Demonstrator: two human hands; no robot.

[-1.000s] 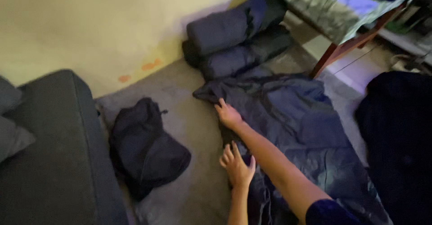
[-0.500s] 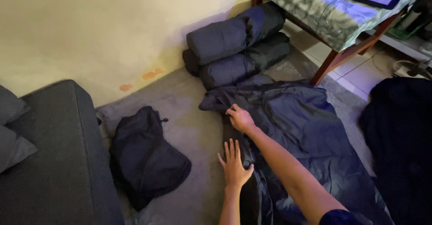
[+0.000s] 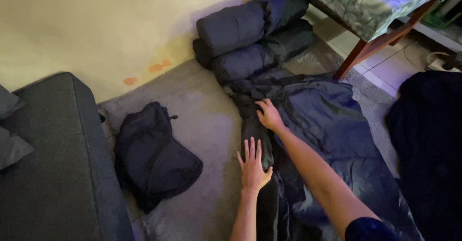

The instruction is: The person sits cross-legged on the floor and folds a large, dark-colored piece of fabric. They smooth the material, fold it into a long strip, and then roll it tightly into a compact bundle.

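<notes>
Since half a second ago the left hand (image 3: 252, 166) has slid slightly up the folded edge of the dark sleeping bag (image 3: 327, 135) spread on the carpet (image 3: 202, 120), fingers splayed flat. The right hand (image 3: 269, 116) pinches the fabric further up (near two rolled sleeping bags (image 3: 250, 39)). A black sack (image 3: 151, 159) lies left.

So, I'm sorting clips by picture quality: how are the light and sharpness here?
Head view: dim, bluish indoor light, so the dark sleeping bag keeps only faint folds; the black mass at right is nearly featureless; the left hand and right hand look soft but readable; the wall is brightest, without glare.
</notes>
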